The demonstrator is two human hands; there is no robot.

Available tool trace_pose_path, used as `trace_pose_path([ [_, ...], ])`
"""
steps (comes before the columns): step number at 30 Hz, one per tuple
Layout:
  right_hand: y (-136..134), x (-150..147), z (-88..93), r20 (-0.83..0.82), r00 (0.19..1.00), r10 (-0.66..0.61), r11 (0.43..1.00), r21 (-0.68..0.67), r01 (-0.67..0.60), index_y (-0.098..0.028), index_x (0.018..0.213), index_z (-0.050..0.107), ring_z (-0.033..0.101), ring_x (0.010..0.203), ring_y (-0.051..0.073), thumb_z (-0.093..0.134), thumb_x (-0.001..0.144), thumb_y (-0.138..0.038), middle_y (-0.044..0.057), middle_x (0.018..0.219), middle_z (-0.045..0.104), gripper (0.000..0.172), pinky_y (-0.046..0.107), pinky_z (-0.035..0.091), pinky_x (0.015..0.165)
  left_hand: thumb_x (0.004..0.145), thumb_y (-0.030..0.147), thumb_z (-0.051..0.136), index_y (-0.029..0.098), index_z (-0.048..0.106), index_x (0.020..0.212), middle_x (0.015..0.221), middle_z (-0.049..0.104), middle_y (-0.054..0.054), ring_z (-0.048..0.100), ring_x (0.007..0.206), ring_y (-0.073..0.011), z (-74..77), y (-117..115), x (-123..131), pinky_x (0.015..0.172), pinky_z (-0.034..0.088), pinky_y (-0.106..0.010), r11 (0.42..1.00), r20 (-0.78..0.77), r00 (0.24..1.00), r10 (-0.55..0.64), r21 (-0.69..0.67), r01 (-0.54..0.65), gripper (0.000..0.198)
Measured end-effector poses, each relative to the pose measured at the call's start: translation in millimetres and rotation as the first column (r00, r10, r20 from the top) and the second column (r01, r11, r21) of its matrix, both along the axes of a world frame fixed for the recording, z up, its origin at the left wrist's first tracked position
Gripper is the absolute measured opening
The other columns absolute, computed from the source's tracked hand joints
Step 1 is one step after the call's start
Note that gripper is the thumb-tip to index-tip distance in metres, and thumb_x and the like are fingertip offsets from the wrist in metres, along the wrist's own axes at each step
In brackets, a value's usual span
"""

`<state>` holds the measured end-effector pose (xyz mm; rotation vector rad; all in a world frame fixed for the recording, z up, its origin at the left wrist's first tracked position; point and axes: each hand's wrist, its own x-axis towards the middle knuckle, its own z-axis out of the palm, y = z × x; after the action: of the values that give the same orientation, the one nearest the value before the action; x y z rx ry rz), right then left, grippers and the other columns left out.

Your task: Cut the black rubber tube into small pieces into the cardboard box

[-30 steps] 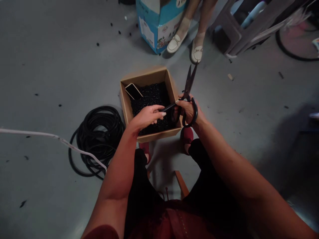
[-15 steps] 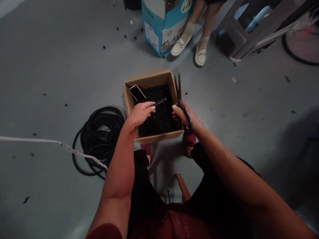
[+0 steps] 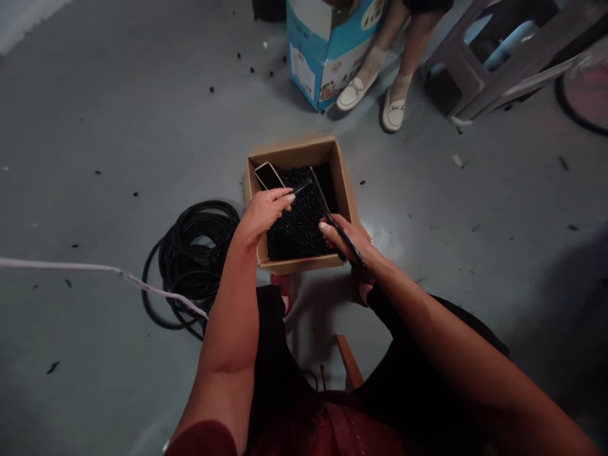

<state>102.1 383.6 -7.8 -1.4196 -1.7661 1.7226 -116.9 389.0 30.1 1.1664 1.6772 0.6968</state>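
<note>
Ribbed black cable piece (image 3: 301, 187) sits pinched in a person's left hand (image 3: 263, 212) above a cardboard box (image 3: 304, 154) of black cut pieces (image 3: 297, 221); a phone (image 3: 269, 176) lies in its corner. The right hand (image 3: 344, 239) grips black scissors (image 3: 327, 206), now lowered flat over the box instead of raised upright.
</note>
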Motion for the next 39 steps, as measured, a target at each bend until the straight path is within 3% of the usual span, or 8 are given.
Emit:
trace_pose_path([
  [5,-5,0,5.5,-0.078,0.996,0.045,0.998,-0.038,-0.048,-0.02,0.12,0.049,0.059,0.093,0.021,0.05,0.086,-0.061,0.008,0.102,0.061,0.054,0.035,0.048,0.077,0.086,0.033,0.052,0.011,0.067,0.116,0.074,0.06,-0.002,0.044,0.06,-0.0075,-1.1,1,1,0.059,0.035,-0.02,0.999,0.0,0.999,-0.047,-0.001,0.047,0.04],
  [14,-7,-3,21.7,-0.05,0.997,0.065,0.997,-0.038,-0.067,-0.021,0.109,0.051,0.056,0.095,0.022,0.052,0.087,-0.052,0.008,0.101,0.059,0.038,0.034,0.046,0.076,0.085,0.034,0.053,0.013,0.069,0.109,0.073,0.059,-0.002,0.042,0.059,-0.0083,-2.8,2,7,0.058,0.034,-0.022,0.993,0.034,0.993,-0.11,-0.03,0.111,0.036],
  [27,-4,-2,10.6,-0.065,0.996,0.055,0.998,-0.039,-0.058,-0.019,0.118,0.049,0.059,0.093,0.023,0.051,0.087,-0.056,0.009,0.1,0.061,0.048,0.035,0.047,0.075,0.084,0.035,0.054,0.013,0.069,0.108,0.074,0.061,-0.002,0.043,0.058,-0.0076,-4.7,1,9,0.057,0.034,-0.021,0.987,0.06,0.986,-0.153,-0.049,0.156,0.035],
  [35,-6,2,10.8,-0.161,0.985,0.065,0.997,-0.019,-0.069,-0.023,0.104,0.055,0.059,0.09,0.02,0.05,0.087,-0.06,0.005,0.099,0.061,0.041,0.033,0.047,0.079,0.084,0.031,0.054,0.012,0.07,0.105,0.071,0.061,-0.002,0.042,0.056,-0.0072,-2.7,0,8,0.056,0.034,-0.022,0.978,0.075,0.98,-0.185,-0.08,0.191,0.033],
  [39,-6,3,9.0,-0.137,0.988,0.076,0.997,-0.014,-0.079,-0.022,0.093,0.054,0.056,0.078,0.017,0.046,0.087,-0.062,0.003,0.087,0.059,0.042,0.03,0.045,0.07,0.084,0.031,0.055,0.012,0.07,0.106,0.072,0.061,-0.002,0.042,0.056,-0.0071,-5.9,0,7,0.056,0.034,-0.022,0.98,0.072,0.982,-0.174,-0.083,0.179,0.033],
])
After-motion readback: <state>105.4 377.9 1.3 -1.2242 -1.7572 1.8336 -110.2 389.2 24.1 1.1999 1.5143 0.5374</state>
